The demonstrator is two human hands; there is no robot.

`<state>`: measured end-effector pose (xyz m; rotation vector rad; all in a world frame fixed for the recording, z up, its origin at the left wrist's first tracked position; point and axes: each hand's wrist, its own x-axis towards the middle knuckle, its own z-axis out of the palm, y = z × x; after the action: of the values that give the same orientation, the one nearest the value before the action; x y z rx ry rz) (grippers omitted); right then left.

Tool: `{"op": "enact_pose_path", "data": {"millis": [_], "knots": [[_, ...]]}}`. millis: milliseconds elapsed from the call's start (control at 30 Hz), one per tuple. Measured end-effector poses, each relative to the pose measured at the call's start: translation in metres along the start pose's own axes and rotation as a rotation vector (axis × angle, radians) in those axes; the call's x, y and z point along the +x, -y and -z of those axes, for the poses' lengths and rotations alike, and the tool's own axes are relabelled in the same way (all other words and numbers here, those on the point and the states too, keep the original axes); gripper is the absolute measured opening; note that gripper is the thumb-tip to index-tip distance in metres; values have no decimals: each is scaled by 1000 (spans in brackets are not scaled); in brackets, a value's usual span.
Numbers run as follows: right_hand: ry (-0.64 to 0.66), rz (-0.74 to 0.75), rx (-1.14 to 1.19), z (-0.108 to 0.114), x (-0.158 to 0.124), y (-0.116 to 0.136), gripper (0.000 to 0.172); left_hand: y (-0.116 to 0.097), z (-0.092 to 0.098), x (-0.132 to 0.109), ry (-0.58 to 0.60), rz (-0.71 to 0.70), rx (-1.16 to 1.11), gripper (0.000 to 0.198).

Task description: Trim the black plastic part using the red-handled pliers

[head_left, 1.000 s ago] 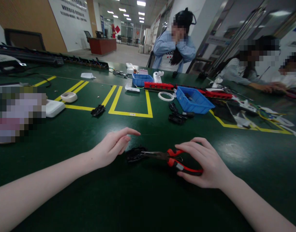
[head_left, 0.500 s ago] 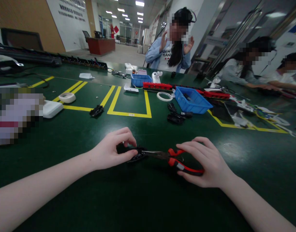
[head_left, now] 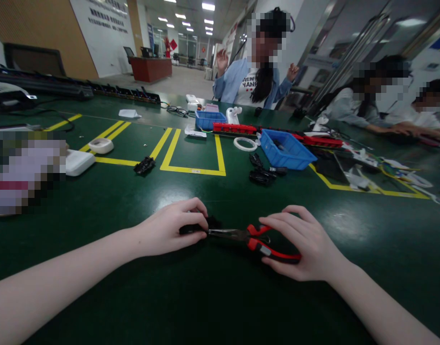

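Grip of the right hand [head_left: 306, 244]: firm but spread, with the fingers along the upper handle and the thumb under the lower handle of red-and-black long-nose pliers [head_left: 254, 244]. The handles stand apart; whether the narrow tips are parted is too small to tell. Held side-on, just above the dark green table [head_left: 220, 297], the pliers point toward the left hand [head_left: 169, 230], an angle that probably lets the two hands work face to face.

The left hand's grip appears closed over a small black part [head_left: 214, 222], thumb below and fingers above, the fingertips meeting the nose of the pliers. That part is low at the centre, directly in front of the person, mostly hidden by the fingers; the hand seems to steady it against the tool.

Farther out lies a crumpled black piece [head_left: 144, 165] to the left, and to the right a small cluster of black pieces [head_left: 261, 176] beside a blue bin [head_left: 295, 160], perhaps set there to be within reach. Yellow tape [head_left: 193, 171] outlines areas on the table, likely to mark work places. A white ring [head_left: 236, 143] lies flat near the bin. Across the table, a person in blue sleeves [head_left: 223, 86] raises both hands.
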<state>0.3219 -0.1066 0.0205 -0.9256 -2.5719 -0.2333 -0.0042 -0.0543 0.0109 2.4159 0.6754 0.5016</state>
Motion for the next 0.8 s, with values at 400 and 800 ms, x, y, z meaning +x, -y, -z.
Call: {"op": "enact_pose_path", "data": {"millis": [400, 800], "knots": [[5, -14, 0, -3, 0, 2, 59, -1, 3, 1, 32, 19, -60, 16], [26, -8, 21, -5, 2, 7, 56, -1, 3, 2, 41, 10, 14, 12]]}}
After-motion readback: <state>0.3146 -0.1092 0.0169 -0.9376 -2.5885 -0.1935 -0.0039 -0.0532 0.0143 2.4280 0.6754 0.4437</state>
